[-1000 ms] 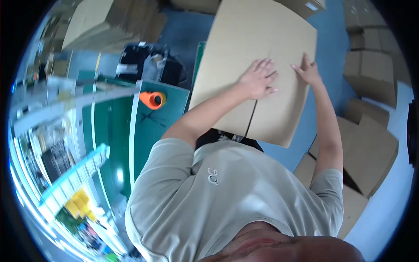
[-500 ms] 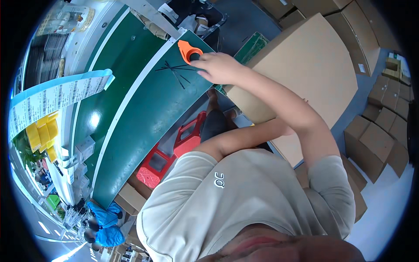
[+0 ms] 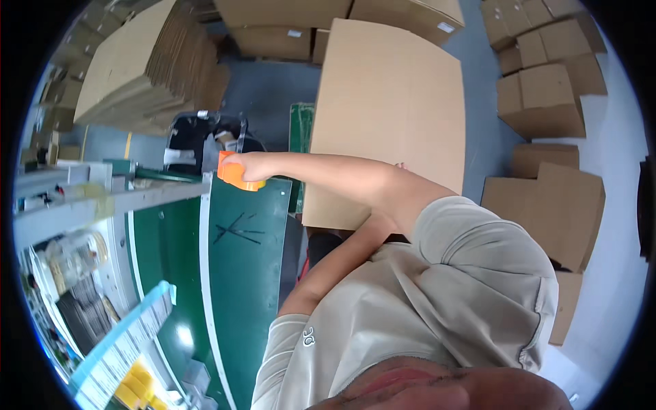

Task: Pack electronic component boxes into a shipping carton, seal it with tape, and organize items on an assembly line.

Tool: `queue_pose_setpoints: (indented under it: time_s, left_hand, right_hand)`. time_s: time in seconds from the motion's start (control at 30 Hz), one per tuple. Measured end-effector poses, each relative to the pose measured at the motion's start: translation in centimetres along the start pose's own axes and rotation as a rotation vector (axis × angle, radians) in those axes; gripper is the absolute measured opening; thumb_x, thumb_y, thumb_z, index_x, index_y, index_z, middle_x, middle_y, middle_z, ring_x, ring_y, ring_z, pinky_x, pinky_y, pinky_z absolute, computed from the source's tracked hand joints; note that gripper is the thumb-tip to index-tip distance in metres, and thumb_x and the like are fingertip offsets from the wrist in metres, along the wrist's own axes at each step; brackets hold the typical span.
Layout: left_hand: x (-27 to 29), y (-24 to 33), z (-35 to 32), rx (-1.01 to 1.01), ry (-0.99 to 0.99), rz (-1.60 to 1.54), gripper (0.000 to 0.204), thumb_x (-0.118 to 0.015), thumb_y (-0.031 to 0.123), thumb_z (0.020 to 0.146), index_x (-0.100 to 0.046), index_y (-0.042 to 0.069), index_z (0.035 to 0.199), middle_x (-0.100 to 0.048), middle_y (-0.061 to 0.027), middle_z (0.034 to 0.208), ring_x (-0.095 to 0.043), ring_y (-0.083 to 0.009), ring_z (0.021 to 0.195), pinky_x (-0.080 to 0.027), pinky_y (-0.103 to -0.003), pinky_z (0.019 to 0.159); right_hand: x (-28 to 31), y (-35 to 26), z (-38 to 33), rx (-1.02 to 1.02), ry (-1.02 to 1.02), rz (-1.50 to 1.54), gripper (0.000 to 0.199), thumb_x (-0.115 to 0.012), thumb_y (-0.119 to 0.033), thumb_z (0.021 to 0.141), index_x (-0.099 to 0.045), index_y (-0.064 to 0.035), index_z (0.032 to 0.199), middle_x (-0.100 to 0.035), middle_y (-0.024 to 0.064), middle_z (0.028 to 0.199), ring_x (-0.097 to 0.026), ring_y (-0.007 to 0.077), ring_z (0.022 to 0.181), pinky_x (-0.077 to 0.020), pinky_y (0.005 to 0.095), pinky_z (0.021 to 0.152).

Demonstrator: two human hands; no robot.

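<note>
My right hand (image 3: 254,166) is closed around an orange tape dispenser (image 3: 231,172), above the far end of the green work surface (image 3: 249,294). Several thin black strips (image 3: 238,229) lie crossed on that surface, just nearer to me. A large flat-topped brown carton (image 3: 396,102) stands to the right of the bench. My left arm passes under my right arm to the carton. Only the fingertips of my left hand (image 3: 402,165) show past the right forearm, stretched out on the carton top; the rest of that hand is hidden.
A black bin (image 3: 183,140) with scraps stands beyond the bench end. Stacked flat cardboard (image 3: 147,68) is at the far left, and cartons (image 3: 547,102) line the right. A metal frame (image 3: 116,205), a hanging label sheet (image 3: 126,342) and yellow pieces (image 3: 140,386) are on the left.
My view has turned toward the carton. The orange tape dispenser has gone from lying on the bench under my right hand to being gripped in it. My left hand stays at the carton.
</note>
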State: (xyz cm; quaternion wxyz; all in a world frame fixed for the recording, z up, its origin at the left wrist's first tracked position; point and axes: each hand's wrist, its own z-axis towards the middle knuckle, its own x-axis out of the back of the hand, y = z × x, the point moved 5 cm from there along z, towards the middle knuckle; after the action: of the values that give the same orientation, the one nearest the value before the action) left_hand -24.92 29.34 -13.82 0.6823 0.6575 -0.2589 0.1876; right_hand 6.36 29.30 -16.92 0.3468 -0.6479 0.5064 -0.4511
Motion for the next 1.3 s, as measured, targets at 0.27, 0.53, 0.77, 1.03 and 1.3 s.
queue_pose_setpoints:
  time_s: [0.27, 0.53, 0.77, 1.03, 1.3]
  left_hand:
    - [-1.0, 1.9, 2.1, -0.635, -0.456, 0.753, 0.085, -0.042, 0.065, 0.100, -0.042, 0.000, 0.156, -0.036, -0.0194, 0.165, -0.027, -0.0364, 0.155, -0.015, -0.055, 0.128]
    - [0.4, 2.8, 2.7, -0.837, -0.452, 0.487, 0.072, -0.055, 0.056, 0.098, -0.054, 0.002, 0.146, -0.047, -0.0215, 0.155, -0.036, -0.0366, 0.149, -0.023, -0.053, 0.125]
    - [10.2, 2.6, 13.1, -0.260, -0.348, -0.382, 0.024, -0.066, 0.015, 0.099, -0.073, 0.000, 0.116, -0.072, -0.0167, 0.116, -0.069, -0.0290, 0.102, -0.054, -0.037, 0.088]
    - [14.6, -0.9, 28.5, 0.303, -0.582, -0.286, 0.019, -0.069, 0.015, 0.099, -0.075, -0.002, 0.106, -0.074, -0.0038, 0.090, -0.064, -0.0118, 0.081, -0.053, -0.031, 0.079]
    - [14.9, 0.6, 28.5, 0.083, -0.509, -0.038, 0.017, -0.069, 0.012, 0.099, -0.075, -0.003, 0.103, -0.073, -0.0043, 0.083, -0.064, -0.0110, 0.074, -0.054, -0.028, 0.073]
  right_hand:
    - [23.2, 0.2, -31.5, 0.205, 1.110, 0.475, 0.089, -0.076, -0.021, 0.097, -0.022, 0.0000, 0.164, -0.045, 0.0130, 0.158, -0.045, 0.0212, 0.145, -0.0383, 0.0375, 0.119]
    - [18.3, 11.8, -37.3, 0.264, 1.363, 0.531, 0.084, -0.073, -0.018, 0.098, -0.024, -0.0046, 0.165, -0.048, 0.0114, 0.156, -0.045, 0.0209, 0.145, -0.0383, 0.0367, 0.119]
    - [17.7, 14.9, -36.5, 0.324, 1.290, 0.498, 0.090, -0.072, -0.019, 0.098, -0.015, -0.0046, 0.167, -0.041, 0.0148, 0.163, -0.041, 0.0241, 0.150, -0.0354, 0.0383, 0.121]
    - [15.8, 14.9, -36.6, 0.184, 1.307, 0.286, 0.093, -0.072, -0.021, 0.098, -0.012, -0.0073, 0.168, -0.048, 0.0205, 0.158, -0.051, 0.0308, 0.144, -0.0403, 0.0393, 0.117]
    - [15.6, 14.3, -37.3, 0.207, 1.322, 0.262, 0.095, -0.073, -0.026, 0.097, -0.012, -0.0087, 0.168, -0.055, 0.0211, 0.152, -0.058, 0.0337, 0.137, -0.0445, 0.0392, 0.113]
